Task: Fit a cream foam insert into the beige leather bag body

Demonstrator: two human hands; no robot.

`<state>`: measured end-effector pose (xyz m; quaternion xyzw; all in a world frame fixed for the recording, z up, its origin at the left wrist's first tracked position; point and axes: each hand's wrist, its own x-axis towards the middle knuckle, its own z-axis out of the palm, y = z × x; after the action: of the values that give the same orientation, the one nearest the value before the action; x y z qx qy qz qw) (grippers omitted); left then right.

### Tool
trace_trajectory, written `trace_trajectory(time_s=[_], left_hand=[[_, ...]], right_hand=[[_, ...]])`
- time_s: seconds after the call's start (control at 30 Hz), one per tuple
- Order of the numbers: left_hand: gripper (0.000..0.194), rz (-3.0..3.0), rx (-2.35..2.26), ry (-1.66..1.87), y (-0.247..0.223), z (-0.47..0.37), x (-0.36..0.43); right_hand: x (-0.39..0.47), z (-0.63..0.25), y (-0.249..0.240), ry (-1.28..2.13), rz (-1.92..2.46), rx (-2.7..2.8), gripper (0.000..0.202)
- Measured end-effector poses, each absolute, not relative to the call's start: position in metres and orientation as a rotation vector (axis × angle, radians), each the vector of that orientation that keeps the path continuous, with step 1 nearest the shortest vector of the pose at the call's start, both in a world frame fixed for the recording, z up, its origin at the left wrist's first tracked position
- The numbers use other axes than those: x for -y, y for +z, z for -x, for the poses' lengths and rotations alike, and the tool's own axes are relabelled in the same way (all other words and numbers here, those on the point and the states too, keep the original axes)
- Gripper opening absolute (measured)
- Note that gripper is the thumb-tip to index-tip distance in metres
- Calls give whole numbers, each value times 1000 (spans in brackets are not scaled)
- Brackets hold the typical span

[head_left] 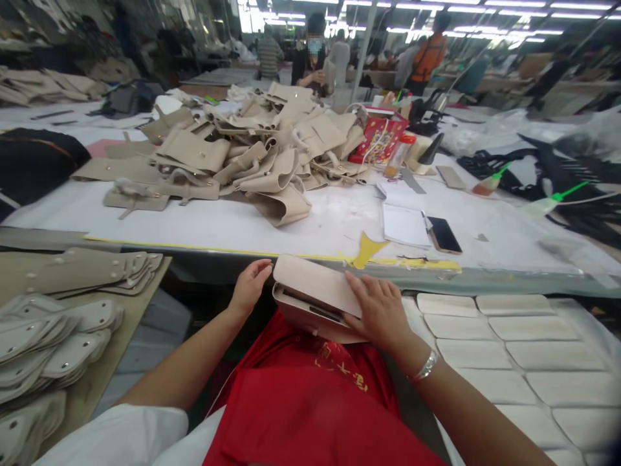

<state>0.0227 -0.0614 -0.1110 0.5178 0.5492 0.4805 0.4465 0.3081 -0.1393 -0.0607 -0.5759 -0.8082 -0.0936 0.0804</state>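
Bag (pixel 313 279), pale cream and boxy with a rounded flap, is held tilted above the lap, near the table's edge; a dark gap shows under the flap. The right hand (pixel 381 309) grasps its right end, fingers on the flap. The left hand (pixel 251 285) is just beside the opposite end, fingertips drawn together; whether they pinch anything cannot be told. Below is a red apron (pixel 305 414) with gold lettering. To the right, cream panels (pixel 524 327) lie in rows; to the left, stacks of pale pieces (pixel 72 323) lie on a board. On the white-topped table (pixel 339 220) are a yellow scrap (pixel 366 250), a phone (pixel 445 234), a notepad (pixel 405 224) and a heap of beige parts (pixel 262 152). Blurred people stand beyond.
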Motion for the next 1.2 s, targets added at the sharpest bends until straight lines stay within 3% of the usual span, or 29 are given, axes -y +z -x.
trace_trajectory(time_s=[0.2,0.37,0.53,0.77,0.93,1.03,1.1,1.2], left_hand=[[51,-1182,-1379,1109,-125,-28,73],[56,-1311,-1426,983,-131,-38,66],[47,-1574,-1499,840,-129,-51,60],[49,-2009,-1637,627,-124,-48,54],[35,-2426,-1531,697,-107,-59,70],[33,-2608,-1042,665,-102,-77,87],[44,-2695,-758,502,-102,-88,96],[62,-2800,-601,288,-106,-95,102]], right_hand=[[145,-324,-66,-410,1678,2606,65],[153,-329,-65,-484,1615,2698,72],[151,-325,-64,-447,1522,2798,72],[146,-312,-57,-381,1499,2901,65],[143,-294,-55,-327,1620,2901,66],[142,-292,-55,-212,1677,2877,67],[141,-295,-53,-26,1694,2810,69],[136,-312,-50,563,1712,2392,73]])
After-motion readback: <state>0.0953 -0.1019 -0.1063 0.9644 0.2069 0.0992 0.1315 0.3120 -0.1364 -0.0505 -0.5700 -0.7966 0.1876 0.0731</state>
